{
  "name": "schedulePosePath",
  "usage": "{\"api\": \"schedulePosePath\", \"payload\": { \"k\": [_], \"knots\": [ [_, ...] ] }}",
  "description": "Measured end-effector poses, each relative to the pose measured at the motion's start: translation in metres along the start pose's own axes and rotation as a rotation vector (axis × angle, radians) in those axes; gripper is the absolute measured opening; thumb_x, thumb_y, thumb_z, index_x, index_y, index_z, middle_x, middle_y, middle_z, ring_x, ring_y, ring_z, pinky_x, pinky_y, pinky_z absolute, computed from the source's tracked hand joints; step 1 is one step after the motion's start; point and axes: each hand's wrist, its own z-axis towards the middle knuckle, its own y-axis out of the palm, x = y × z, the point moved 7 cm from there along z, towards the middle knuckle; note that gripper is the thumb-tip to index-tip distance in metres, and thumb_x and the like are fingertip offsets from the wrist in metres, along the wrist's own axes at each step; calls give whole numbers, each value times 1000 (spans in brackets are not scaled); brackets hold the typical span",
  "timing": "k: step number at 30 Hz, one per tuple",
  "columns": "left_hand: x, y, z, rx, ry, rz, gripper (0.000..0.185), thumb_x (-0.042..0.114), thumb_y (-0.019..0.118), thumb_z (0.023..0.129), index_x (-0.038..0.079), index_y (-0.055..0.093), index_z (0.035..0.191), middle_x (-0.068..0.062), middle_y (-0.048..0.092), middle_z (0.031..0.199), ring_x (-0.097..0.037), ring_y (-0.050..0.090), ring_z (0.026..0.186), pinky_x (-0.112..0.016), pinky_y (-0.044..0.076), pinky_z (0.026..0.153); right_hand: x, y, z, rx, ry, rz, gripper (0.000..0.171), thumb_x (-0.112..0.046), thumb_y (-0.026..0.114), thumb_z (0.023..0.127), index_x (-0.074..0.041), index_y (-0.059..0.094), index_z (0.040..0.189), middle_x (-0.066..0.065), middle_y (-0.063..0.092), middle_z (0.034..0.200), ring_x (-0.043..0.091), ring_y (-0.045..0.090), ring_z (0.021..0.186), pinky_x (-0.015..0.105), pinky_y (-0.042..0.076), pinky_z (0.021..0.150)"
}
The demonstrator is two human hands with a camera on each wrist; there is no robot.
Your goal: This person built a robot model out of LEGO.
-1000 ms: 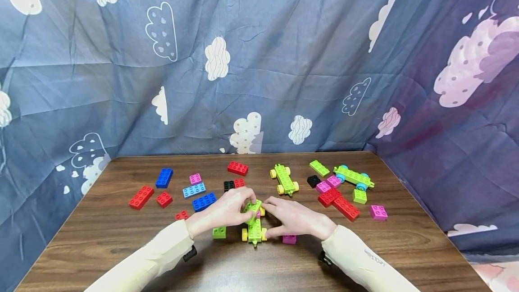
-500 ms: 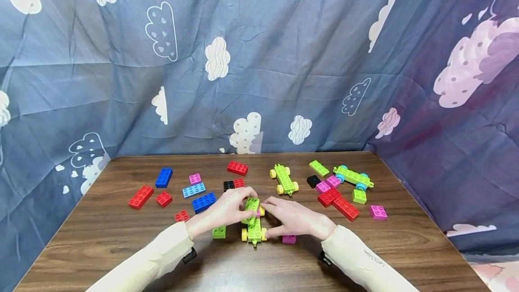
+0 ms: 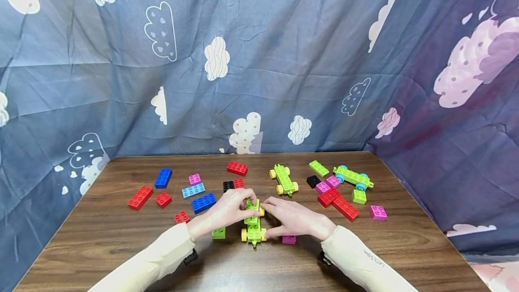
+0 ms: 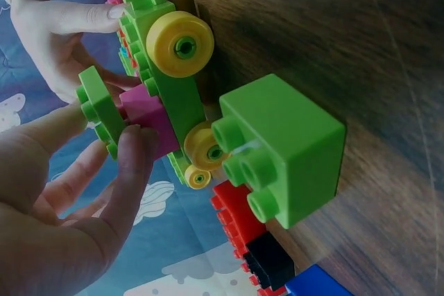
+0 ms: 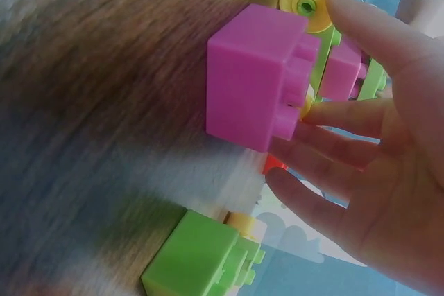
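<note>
A green wheeled base (image 3: 254, 232) with yellow wheels (image 4: 182, 44) lies on the wooden table (image 3: 101, 233) between both hands. A pink brick (image 4: 147, 116) sits on the base. My left hand (image 3: 243, 207) pinches a green brick (image 4: 96, 110) between thumb and fingers, against the top of that pink brick. My right hand (image 3: 272, 218) grips the base from the other side, with its thumb (image 5: 368, 22) on a yellow wheel and its fingers (image 5: 347, 112) against the far end. A loose green square brick (image 4: 284, 150) lies left of the base and a loose pink square brick (image 5: 257, 77) lies right of it.
Red, blue and pink bricks (image 3: 140, 197) are scattered on the left of the table. Two more green wheeled bases (image 3: 284, 179) (image 3: 353, 176) lie at the back right with red (image 3: 344, 207), pink and black bricks. A cloud-print cloth (image 3: 259, 57) hangs behind and at both sides.
My left hand has turned the green brick from a tilt to lie flatter on the pink brick on the base. The right hand has stayed where it was.
</note>
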Motion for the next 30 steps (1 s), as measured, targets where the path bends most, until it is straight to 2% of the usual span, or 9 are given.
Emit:
{"api": "schedulePosePath", "payload": {
  "k": [5, 12, 18, 22, 25, 30],
  "knots": [
    [1, 1, -2, -15, 4, 22, 20, 25, 74, 90, 8, 66, 98, -4, 68, 88, 1, 50, 65, -13, 44, 60, -1, -1, 0, 11, -9, -18, 73, -53, 68, 88, -5, 53, 141, 6, 56, 136, 19, 58, 122, 38, 53, 99],
    [1, 2, -5, -44, 13, 33, 25, 27, 72, 91, 7, 66, 104, -7, 69, 101, -11, 63, 73, -15, 49, 66, -1, 0, 0, 14, -8, -18, 73, -53, 68, 88, -4, 53, 140, 5, 57, 135, 19, 58, 122, 38, 53, 98],
    [2, 1, -9, -75, 39, 39, 41, 33, 79, 84, 5, 64, 110, -7, 67, 105, -20, 64, 81, -16, 49, 69, -1, 0, 0, 17, -13, -22, 73, -54, 67, 88, -3, 53, 140, 6, 56, 136, 20, 58, 122, 38, 53, 99],
    [3, 1, -11, -68, 50, 78, 44, 32, 81, 82, 5, 62, 112, -8, 67, 108, -21, 63, 90, -23, 52, 75, 0, 0, -1, 23, -16, -32, 74, -54, 67, 88, -3, 53, 140, 7, 56, 136, 20, 58, 123, 39, 53, 99],
    [2, 1, -11, -72, 27, 82, 43, 31, 81, 83, 6, 61, 113, -7, 68, 111, -22, 64, 97, -30, 54, 83, 0, 1, -1, 23, -13, -30, 74, -55, 67, 88, -3, 53, 140, 7, 56, 137, 21, 58, 123, 39, 53, 99],
    [-4, 1, -11, -106, -60, 43, 51, 30, 80, 83, 6, 57, 122, -8, 67, 119, -23, 64, 103, -36, 54, 88, 0, 2, -1, 19, -8, -23, 74, -54, 67, 88, -3, 52, 141, 7, 56, 137, 21, 58, 124, 39, 53, 100]
  ]
}}
